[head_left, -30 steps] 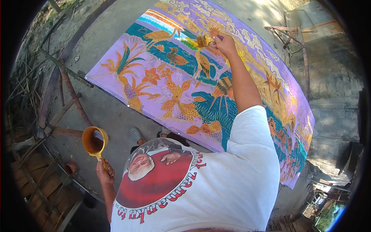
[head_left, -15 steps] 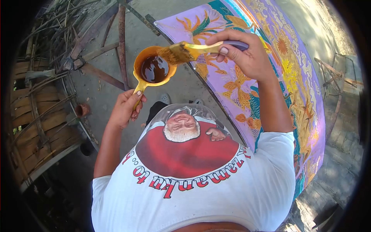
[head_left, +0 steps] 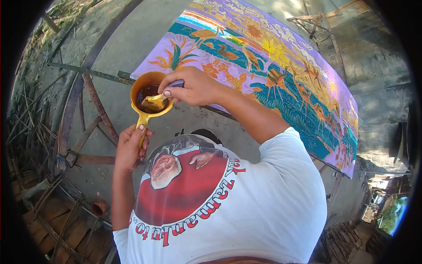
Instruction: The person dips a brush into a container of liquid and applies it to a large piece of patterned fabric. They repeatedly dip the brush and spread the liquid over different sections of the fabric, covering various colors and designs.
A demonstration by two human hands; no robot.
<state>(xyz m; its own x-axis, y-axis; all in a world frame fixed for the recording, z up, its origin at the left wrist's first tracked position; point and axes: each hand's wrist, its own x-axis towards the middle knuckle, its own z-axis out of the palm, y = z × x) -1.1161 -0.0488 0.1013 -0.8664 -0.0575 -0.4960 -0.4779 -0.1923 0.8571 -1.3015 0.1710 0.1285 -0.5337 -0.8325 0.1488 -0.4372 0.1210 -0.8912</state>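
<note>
My left hand is closed around the handle of a yellow plastic dipper, which holds dark brown liquid. Over the dipper's rim, my right hand grips a paintbrush by its purple-tipped handle. The brush head is down inside the dipper, its bristles partly in the liquid. Beyond my right arm stretches a painted cloth with birds, flowers, teal water and a lilac ground. Neither hand touches the cloth.
A dark wooden bar runs toward the cloth's near corner. Wooden poles and woven bamboo stand at left, with a small clay pot nearby. Another wooden stand is beyond the cloth. Concrete floor lies below.
The brush has gone from above the dipper's right rim down into it, my right hand coming close to the dipper. My view has turned, showing more of the cloth.
</note>
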